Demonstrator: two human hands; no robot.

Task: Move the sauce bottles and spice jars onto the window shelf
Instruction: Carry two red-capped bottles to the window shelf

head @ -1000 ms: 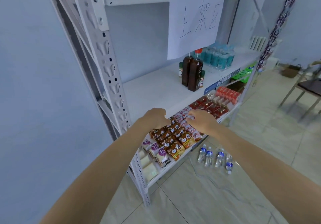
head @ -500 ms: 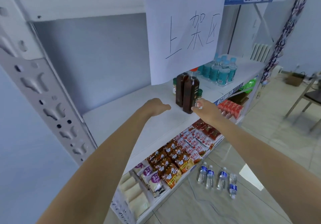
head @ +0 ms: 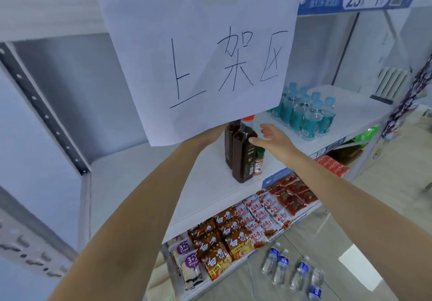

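Right hand [head: 275, 138] open, fingers spread, thumb touching front dark square glass sauce bottle [head: 243, 158] on white metal shelf [head: 140, 174]. Left hand [head: 216, 132] mostly hidden behind hanging white paper sign [head: 198, 62]; grip state indeterminate. Second dark bottle [head: 228, 146] directly behind; small red-labelled spice jar [head: 258, 163] just beside, below right hand.

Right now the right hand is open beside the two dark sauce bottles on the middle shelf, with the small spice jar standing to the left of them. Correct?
Not quite. In the head view the spice jar stands to the right of the two dark sauce bottles, not the left. The rest holds: the right hand is open beside them on the middle shelf.
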